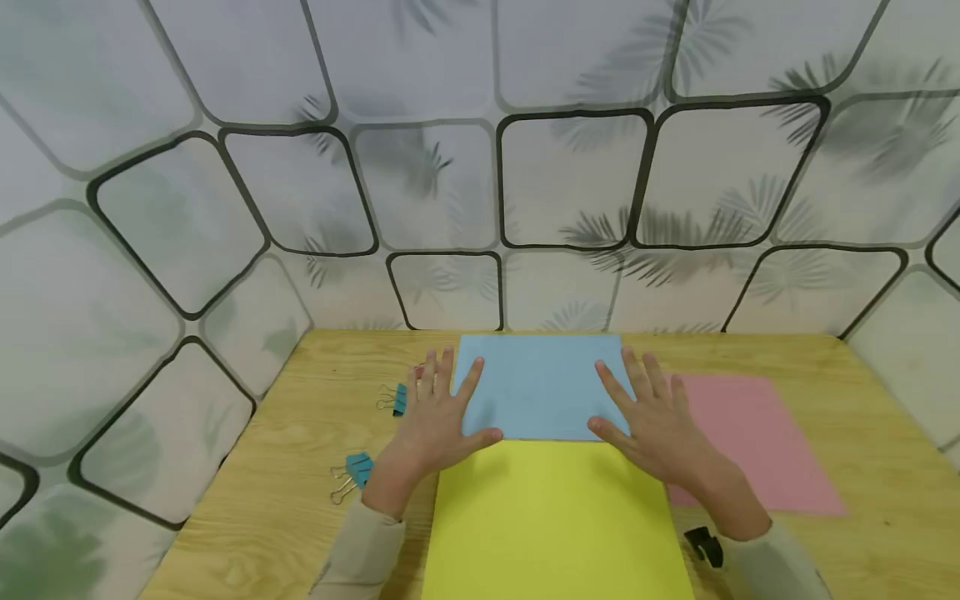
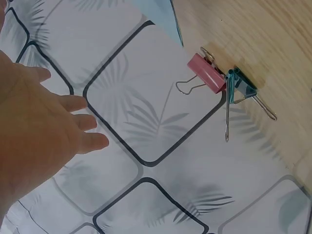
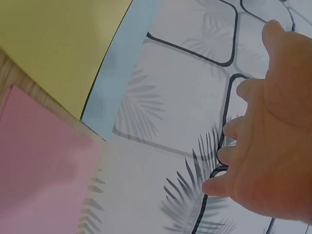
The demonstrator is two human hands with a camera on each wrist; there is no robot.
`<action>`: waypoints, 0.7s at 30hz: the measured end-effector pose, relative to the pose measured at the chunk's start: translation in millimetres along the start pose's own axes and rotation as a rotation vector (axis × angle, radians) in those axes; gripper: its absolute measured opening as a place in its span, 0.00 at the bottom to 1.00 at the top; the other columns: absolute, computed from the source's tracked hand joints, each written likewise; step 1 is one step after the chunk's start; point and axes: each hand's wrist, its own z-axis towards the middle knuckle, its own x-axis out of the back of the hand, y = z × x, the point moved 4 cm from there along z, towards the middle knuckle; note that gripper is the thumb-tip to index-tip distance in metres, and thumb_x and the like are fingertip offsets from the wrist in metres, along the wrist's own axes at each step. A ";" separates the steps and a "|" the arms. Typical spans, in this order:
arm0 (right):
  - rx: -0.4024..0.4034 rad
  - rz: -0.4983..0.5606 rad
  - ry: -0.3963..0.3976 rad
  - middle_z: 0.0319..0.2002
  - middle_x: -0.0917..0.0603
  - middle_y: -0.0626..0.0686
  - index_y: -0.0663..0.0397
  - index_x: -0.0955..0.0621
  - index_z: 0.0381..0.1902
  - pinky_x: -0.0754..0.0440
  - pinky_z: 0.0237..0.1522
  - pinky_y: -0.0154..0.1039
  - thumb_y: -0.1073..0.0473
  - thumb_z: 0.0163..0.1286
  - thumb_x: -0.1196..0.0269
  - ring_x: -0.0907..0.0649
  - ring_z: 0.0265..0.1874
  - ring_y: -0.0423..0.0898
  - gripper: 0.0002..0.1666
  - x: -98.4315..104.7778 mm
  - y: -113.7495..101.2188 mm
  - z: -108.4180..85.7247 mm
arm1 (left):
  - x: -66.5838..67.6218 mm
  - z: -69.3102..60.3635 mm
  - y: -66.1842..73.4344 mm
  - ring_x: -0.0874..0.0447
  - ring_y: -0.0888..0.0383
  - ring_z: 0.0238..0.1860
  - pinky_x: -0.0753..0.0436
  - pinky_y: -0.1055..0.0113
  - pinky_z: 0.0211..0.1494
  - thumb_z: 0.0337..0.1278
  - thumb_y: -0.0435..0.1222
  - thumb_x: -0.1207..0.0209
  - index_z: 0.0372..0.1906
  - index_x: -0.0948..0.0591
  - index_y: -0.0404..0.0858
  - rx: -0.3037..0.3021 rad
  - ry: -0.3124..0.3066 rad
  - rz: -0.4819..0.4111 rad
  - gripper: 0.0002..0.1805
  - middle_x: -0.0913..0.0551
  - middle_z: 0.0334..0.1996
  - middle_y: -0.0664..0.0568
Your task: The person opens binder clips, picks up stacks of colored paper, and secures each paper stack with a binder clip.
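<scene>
Left hand (image 1: 433,425): fingers spread, holding nothing; apparently raised, given the shadows on the paper, near the blue sheet (image 1: 537,387) at 8 to 9 o'clock.
Right hand (image 1: 660,429): likewise spread and unloaded, at 3 to 4 o'clock.
Blue sheet: flat on the wooden table (image 1: 240,533), between the hands; clock centre here, 12 toward the wall (image 1: 570,179).
Yellow sheet (image 1: 558,525): at 6 o'clock, meeting the blue along one edge; overlap cannot be told.
Pink sheet (image 1: 757,450): at 3 to 4 o'clock, partly hidden by the right arm.
Clips: red clip (image 2: 207,73) just beside the upper teal clip (image 1: 401,400) at 9; lower teal clip (image 1: 360,469) at 8; black clip (image 1: 705,547) at 4.
Paper risk: no clip visibly secures the sheets; a dragging palm could skew them.
Clip risk: an outward sweep of the left hand could tangle the close-set wire handles.
Sleeve risk: the right sleeve (image 1: 776,567), near the black clip, could shove it.
</scene>
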 end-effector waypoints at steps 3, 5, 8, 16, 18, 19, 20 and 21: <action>0.018 0.014 -0.020 0.79 0.66 0.63 0.47 0.50 0.80 0.62 0.66 0.77 0.33 0.75 0.50 0.66 0.76 0.66 0.47 -1.9 -2.3 0.6 | 1.4 -4.8 -2.0 0.74 0.35 0.78 0.62 0.35 0.75 0.57 0.71 0.48 0.81 0.55 0.50 0.017 0.010 0.001 0.55 0.67 0.78 0.35; 0.028 0.012 -0.027 0.79 0.66 0.63 0.47 0.50 0.80 0.62 0.66 0.77 0.33 0.75 0.50 0.65 0.76 0.66 0.47 -2.0 -4.2 -0.6 | 2.4 -7.0 -2.4 0.73 0.36 0.78 0.61 0.35 0.75 0.58 0.71 0.48 0.81 0.55 0.50 0.015 0.020 -0.004 0.54 0.66 0.79 0.35; 0.042 0.000 -0.034 0.78 0.63 0.65 0.47 0.49 0.80 0.59 0.66 0.77 0.33 0.74 0.49 0.62 0.76 0.68 0.47 0.5 -7.5 -6.6 | 4.6 -8.5 -0.1 0.74 0.36 0.78 0.61 0.35 0.75 0.58 0.70 0.48 0.81 0.54 0.49 -0.006 0.025 -0.016 0.54 0.64 0.78 0.34; 0.123 -0.017 -0.088 0.79 0.59 0.63 0.42 0.48 0.80 0.50 0.64 0.77 0.31 0.70 0.44 0.57 0.76 0.68 0.50 0.5 -18.5 -29.3 | 11.9 -12.7 6.7 0.73 0.35 0.77 0.60 0.34 0.74 0.59 0.70 0.49 0.81 0.54 0.49 -0.044 0.036 -0.002 0.53 0.64 0.78 0.34; 0.156 -0.011 -0.086 0.79 0.57 0.63 0.42 0.48 0.80 0.48 0.64 0.77 0.32 0.69 0.42 0.54 0.76 0.69 0.51 -1.3 -20.4 -38.2 | 12.7 -16.0 6.5 0.72 0.34 0.77 0.59 0.33 0.74 0.59 0.70 0.48 0.81 0.54 0.49 -0.053 0.033 -0.002 0.53 0.64 0.78 0.33; 0.163 0.000 -0.094 0.79 0.56 0.63 0.41 0.48 0.80 0.47 0.64 0.76 0.32 0.68 0.41 0.54 0.76 0.69 0.51 -2.1 -21.0 -43.3 | 12.3 -18.0 6.0 0.71 0.34 0.77 0.59 0.33 0.74 0.59 0.70 0.48 0.81 0.54 0.49 -0.058 0.026 0.004 0.54 0.64 0.78 0.33; 0.170 0.008 -0.102 0.79 0.56 0.63 0.41 0.48 0.80 0.46 0.65 0.74 0.32 0.67 0.40 0.53 0.76 0.69 0.52 -3.0 -21.4 -48.7 | 11.8 -20.2 5.3 0.71 0.34 0.77 0.59 0.32 0.74 0.59 0.70 0.49 0.81 0.54 0.49 -0.062 0.018 0.009 0.54 0.65 0.78 0.34; 0.174 0.016 -0.111 0.79 0.55 0.62 0.40 0.48 0.80 0.47 0.67 0.72 0.32 0.66 0.39 0.53 0.76 0.68 0.53 -3.4 -21.5 -54.3 | 11.2 -22.5 4.6 0.70 0.34 0.78 0.60 0.32 0.73 0.58 0.70 0.49 0.81 0.55 0.49 -0.067 0.010 0.010 0.54 0.65 0.78 0.34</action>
